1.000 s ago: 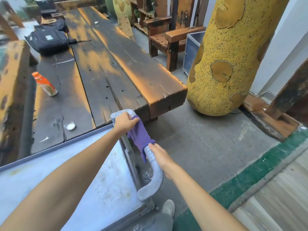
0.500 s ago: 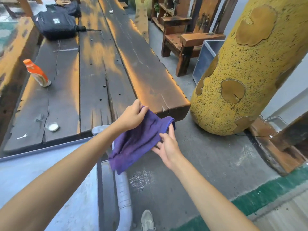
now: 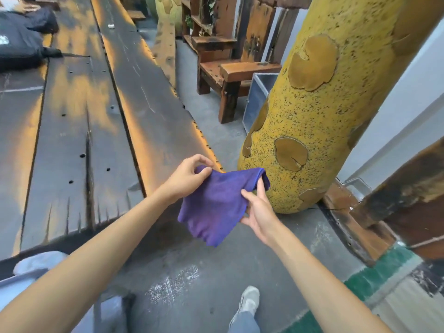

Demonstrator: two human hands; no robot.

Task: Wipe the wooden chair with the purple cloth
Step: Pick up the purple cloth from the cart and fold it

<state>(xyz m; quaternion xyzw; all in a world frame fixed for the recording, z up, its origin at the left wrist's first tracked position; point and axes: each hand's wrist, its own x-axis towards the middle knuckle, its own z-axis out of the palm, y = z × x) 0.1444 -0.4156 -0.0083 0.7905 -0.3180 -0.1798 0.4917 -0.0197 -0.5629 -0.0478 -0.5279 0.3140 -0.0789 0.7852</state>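
Fingers of the left hand [image 3: 185,181] pinch the purple cloth [image 3: 216,203] at its ten o'clock corner; the right hand [image 3: 258,212] grips its three o'clock edge. It hangs in mid-air, long axis running from eleven to five. The wooden chair [image 3: 230,75] stands well apart at twelve o'clock. Loose hold: a corner could slip and drag on the dusty floor [image 3: 182,280].

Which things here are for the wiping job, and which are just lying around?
For the job: purple cloth, held by left hand and right hand; brown wooden chair.

Lying about: black fabric bag, speckled yellow pillar, grey metal box.
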